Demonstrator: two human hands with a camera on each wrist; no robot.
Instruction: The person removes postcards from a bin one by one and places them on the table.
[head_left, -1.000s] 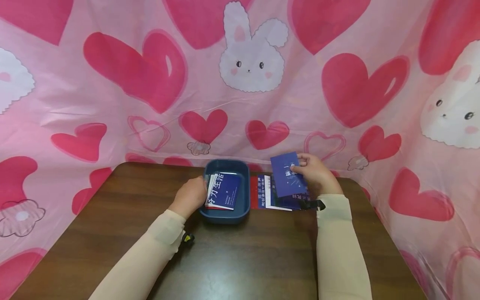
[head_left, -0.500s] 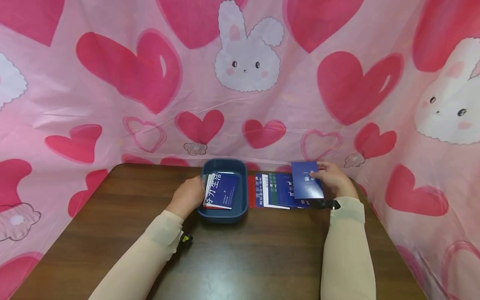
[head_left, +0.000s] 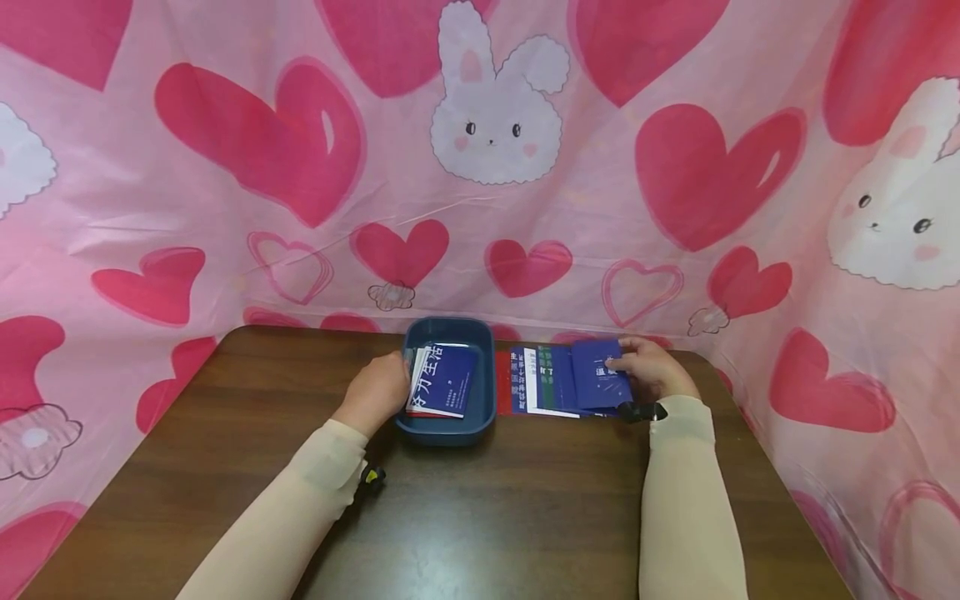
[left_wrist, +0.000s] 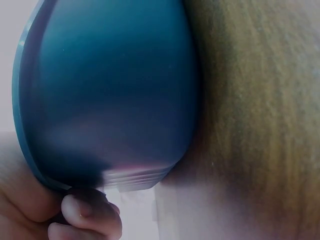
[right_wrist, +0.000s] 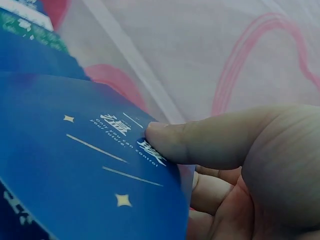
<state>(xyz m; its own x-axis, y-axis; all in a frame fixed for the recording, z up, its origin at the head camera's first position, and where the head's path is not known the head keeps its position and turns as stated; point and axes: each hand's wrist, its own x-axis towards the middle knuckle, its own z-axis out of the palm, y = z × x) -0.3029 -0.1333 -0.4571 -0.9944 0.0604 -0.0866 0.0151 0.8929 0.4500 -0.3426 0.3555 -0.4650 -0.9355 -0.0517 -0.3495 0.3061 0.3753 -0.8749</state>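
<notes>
My right hand [head_left: 651,368] pinches a blue card [head_left: 596,379] by its right edge, thumb on the printed face and fingers behind. The card lies low over the right end of a row of overlapping cards [head_left: 542,383] in red, blue, white and green. At the left, my left hand [head_left: 377,390] grips the rim of a dark blue plastic tub [head_left: 486,417]. In the left wrist view its curled fingers [left_wrist: 82,212] hook over the tub's edge. Inside the tub lies a small stack of cards [head_left: 448,382], a blue one with white characters on top.
The brown wooden table [head_left: 480,517] ends at the back against a pink curtain [head_left: 300,167] printed with hearts and rabbits. The tub stands directly left of the card row, near the table's back edge.
My right hand carried the blue card rightward, then down onto the right end of the row, with a slight shift back left. My left hand stays on the tub.
</notes>
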